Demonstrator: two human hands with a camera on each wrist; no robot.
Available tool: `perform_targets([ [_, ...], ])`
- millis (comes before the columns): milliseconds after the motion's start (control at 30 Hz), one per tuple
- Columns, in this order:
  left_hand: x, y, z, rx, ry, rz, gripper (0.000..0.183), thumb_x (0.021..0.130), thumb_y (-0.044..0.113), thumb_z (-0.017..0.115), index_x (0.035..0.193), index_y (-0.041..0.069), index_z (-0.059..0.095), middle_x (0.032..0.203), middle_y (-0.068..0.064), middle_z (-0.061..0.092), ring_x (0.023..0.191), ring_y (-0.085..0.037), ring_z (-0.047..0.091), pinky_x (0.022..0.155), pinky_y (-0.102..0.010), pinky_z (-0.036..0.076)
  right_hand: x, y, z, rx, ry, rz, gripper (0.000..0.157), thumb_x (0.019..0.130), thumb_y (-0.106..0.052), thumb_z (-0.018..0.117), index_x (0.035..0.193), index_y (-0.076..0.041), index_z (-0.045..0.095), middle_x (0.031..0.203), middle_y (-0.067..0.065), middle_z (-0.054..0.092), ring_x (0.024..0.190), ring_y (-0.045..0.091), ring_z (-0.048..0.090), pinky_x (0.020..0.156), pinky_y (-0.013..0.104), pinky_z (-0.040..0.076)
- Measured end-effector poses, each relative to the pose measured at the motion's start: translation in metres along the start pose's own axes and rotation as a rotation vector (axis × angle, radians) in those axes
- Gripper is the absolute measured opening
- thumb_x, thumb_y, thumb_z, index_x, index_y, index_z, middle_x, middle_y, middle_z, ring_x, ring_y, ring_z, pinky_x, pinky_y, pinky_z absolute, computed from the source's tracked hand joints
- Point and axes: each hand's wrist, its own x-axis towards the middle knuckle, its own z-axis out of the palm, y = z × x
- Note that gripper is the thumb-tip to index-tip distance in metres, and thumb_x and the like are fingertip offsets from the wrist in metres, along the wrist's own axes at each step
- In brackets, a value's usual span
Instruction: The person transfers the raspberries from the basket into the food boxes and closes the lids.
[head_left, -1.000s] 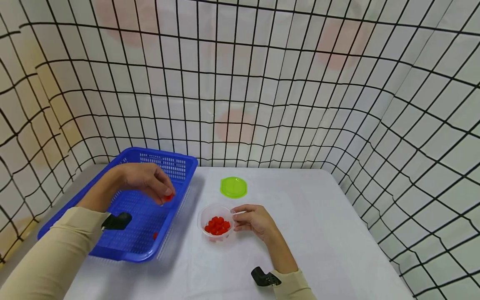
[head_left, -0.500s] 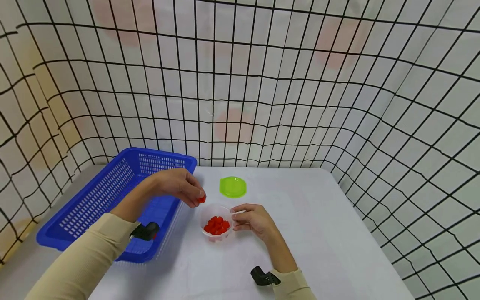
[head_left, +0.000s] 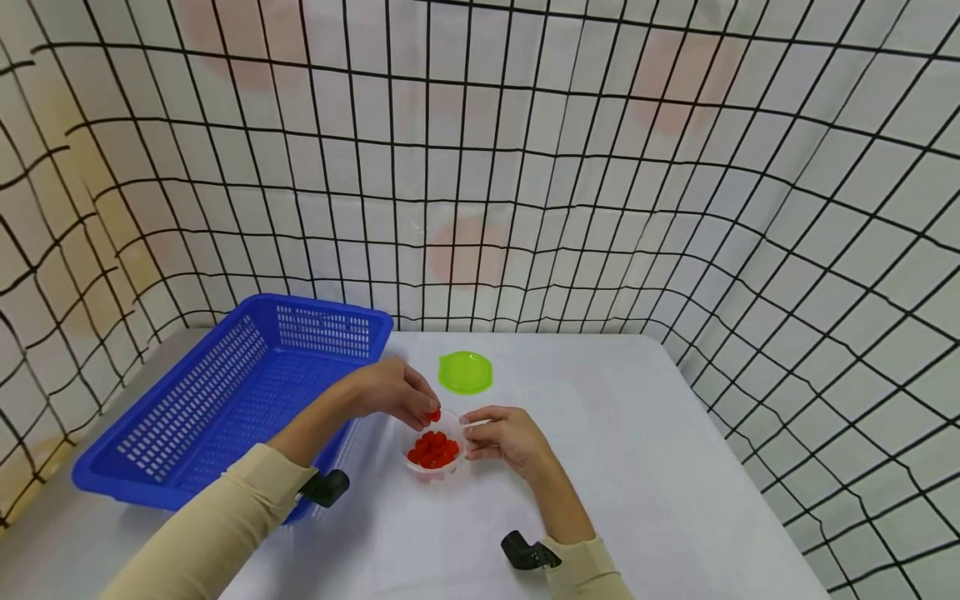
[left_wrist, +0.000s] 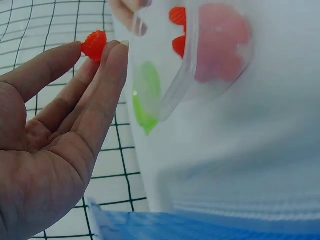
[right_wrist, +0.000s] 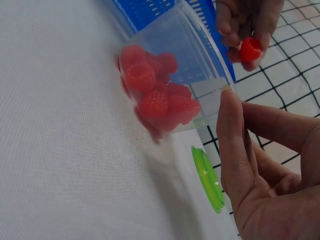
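Note:
My left hand [head_left: 397, 390] pinches one red raspberry [left_wrist: 95, 46] between thumb and fingertips, above the left rim of a clear plastic tub [right_wrist: 172, 30]. Inside the tub lies a heap of several raspberries [head_left: 432, 451], seen through its wall in the right wrist view. The tub stands upright on the white table. At its right side my right hand [head_left: 512, 437] pinches the rim, the thumb [right_wrist: 231, 135] on the near face. Behind the tub lies a green lid [head_left: 466, 372], flat on the table.
A blue perforated basket [head_left: 330, 333] stands at the left, its near right part hidden behind the left forearm. Black netting [head_left: 480, 200] over white sheeting closes off the back and both sides. Dark wrist cameras [head_left: 530, 552] sit at both cuffs.
From above the blue basket, my left hand has carried the raspberry rightward to the tub. The right hand has kept its hold on the tub, which stays in place.

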Motion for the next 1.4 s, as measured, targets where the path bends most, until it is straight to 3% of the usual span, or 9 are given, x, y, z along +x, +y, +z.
perform_targets([
  [233, 0.01, -0.002, 0.014, 0.057, 0.012, -0.046, 0.022, 0.09, 0.003, 0.072, 0.111, -0.006, 0.072, 0.096, -0.014, 0.075, 0.084, -0.026, 0.076, 0.084, -0.04, 0.063, 0.001, -0.002, -0.002, 0.005, -0.007, 0.008, 0.028, 0.093, -0.008, 0.069, 0.117, 0.006, 0.069, 0.092, 0.011, 0.073, 0.066, 0.017, 0.069, 0.074, 0.035, 0.064],
  [667, 0.016, -0.008, 0.023, 0.085, 0.078, -0.087, 0.018, 0.089, 0.002, 0.074, 0.106, -0.003, 0.075, 0.095, -0.012, 0.076, 0.082, -0.022, 0.075, 0.079, -0.035, 0.064, 0.0, -0.006, -0.003, 0.007, -0.012, 0.007, 0.031, 0.092, -0.007, 0.07, 0.12, 0.007, 0.068, 0.102, 0.017, 0.073, 0.065, 0.017, 0.069, 0.074, 0.034, 0.064],
  [1033, 0.016, -0.009, 0.024, 0.079, 0.078, -0.114, 0.018, 0.089, 0.005, 0.075, 0.106, 0.0, 0.076, 0.096, -0.011, 0.075, 0.084, -0.021, 0.074, 0.082, -0.036, 0.063, 0.001, -0.005, -0.004, 0.012, -0.014, 0.011, 0.03, 0.092, -0.007, 0.07, 0.119, 0.007, 0.068, 0.091, 0.011, 0.072, 0.066, 0.017, 0.068, 0.074, 0.034, 0.064],
  [1200, 0.012, -0.008, 0.021, 0.064, 0.072, -0.098, 0.025, 0.091, 0.008, 0.073, 0.114, -0.002, 0.073, 0.097, -0.014, 0.075, 0.085, -0.024, 0.075, 0.084, -0.036, 0.063, 0.001, -0.005, -0.003, 0.007, -0.006, 0.019, 0.028, 0.093, -0.007, 0.069, 0.118, 0.005, 0.069, 0.09, 0.012, 0.072, 0.066, 0.017, 0.069, 0.074, 0.035, 0.064],
  [1400, -0.009, -0.003, 0.002, -0.063, 0.099, 0.015, 0.028, 0.095, 0.01, 0.068, 0.119, -0.004, 0.07, 0.11, -0.023, 0.073, 0.095, -0.032, 0.075, 0.088, -0.039, 0.062, 0.001, -0.005, -0.004, 0.004, -0.007, 0.013, 0.028, 0.093, -0.008, 0.07, 0.117, 0.005, 0.069, 0.086, 0.011, 0.071, 0.066, 0.018, 0.069, 0.074, 0.035, 0.064],
])
